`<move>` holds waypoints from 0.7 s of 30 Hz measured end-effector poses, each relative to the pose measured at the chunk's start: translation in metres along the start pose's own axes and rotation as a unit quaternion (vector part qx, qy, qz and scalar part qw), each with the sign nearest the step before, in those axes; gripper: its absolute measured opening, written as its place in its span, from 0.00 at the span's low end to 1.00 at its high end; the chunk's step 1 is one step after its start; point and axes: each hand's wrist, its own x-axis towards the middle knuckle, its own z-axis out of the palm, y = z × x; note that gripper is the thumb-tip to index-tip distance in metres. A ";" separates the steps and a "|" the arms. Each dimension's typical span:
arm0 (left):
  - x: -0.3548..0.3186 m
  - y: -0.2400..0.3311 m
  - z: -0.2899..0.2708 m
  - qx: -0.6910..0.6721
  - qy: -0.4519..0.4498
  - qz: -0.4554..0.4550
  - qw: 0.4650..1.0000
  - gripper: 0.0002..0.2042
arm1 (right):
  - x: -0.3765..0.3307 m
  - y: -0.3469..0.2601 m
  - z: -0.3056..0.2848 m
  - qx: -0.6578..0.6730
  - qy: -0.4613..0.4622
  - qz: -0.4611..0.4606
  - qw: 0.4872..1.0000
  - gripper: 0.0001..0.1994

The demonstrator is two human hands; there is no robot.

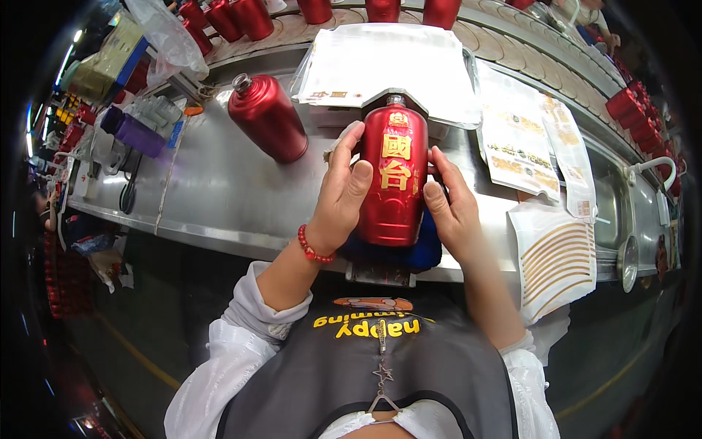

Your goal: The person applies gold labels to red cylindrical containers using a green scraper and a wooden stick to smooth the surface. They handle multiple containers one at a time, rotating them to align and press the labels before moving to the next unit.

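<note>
A glossy red bottle (395, 212) with gold characters lies in front of me, its neck pointing away, on a dark blue padded rest (431, 252). My left hand (338, 197) cups its left side, thumb along the edge and fingers reaching toward the shoulder; a light covering wraps one finger. Against the right side, my right hand (457, 212) presses with thumb and fingertips. The bottle sits between both palms. A grey angled bracket (375, 99) surrounds its neck. Another red bottle (267, 121), with no gold characters showing, stands farther left on the metal bench (212, 194).
White sheets (387, 62) are stacked behind the bottle. Gold-printed label sheets (519, 139) lie to the right, and a sheet with gold curved strips (557, 256) hangs over the bench edge. Several red bottles (252, 18) line the conveyor (504, 44). A purple bottle (139, 135) lies at left.
</note>
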 end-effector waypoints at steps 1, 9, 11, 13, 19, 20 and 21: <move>0.002 0.002 0.000 -0.016 -0.002 -0.009 1.000 0.38 | 0.000 -0.003 0.000 -0.010 0.001 -0.001 1.000 0.33; 0.010 -0.015 -0.001 -0.012 -0.002 -0.021 1.000 0.43 | 0.009 -0.008 -0.002 0.014 -0.014 0.021 1.000 0.31; 0.010 -0.012 -0.001 -0.020 -0.005 -0.025 0.999 0.42 | 0.010 -0.005 -0.001 -0.006 -0.013 0.006 1.000 0.31; 0.010 -0.009 0.001 -0.036 -0.008 -0.033 0.999 0.41 | 0.010 -0.006 0.000 -0.029 -0.013 -0.012 0.999 0.32; 0.026 -0.007 -0.004 -0.026 0.024 -0.028 0.999 0.37 | 0.011 -0.008 -0.001 -0.026 -0.026 -0.007 0.999 0.32; 0.030 -0.007 -0.003 -0.027 0.030 -0.036 0.999 0.36 | 0.011 -0.007 -0.001 -0.031 -0.027 -0.008 0.999 0.32; 0.032 -0.008 -0.001 -0.023 0.033 -0.049 0.998 0.35 | 0.011 -0.011 -0.001 -0.037 -0.031 -0.005 0.999 0.33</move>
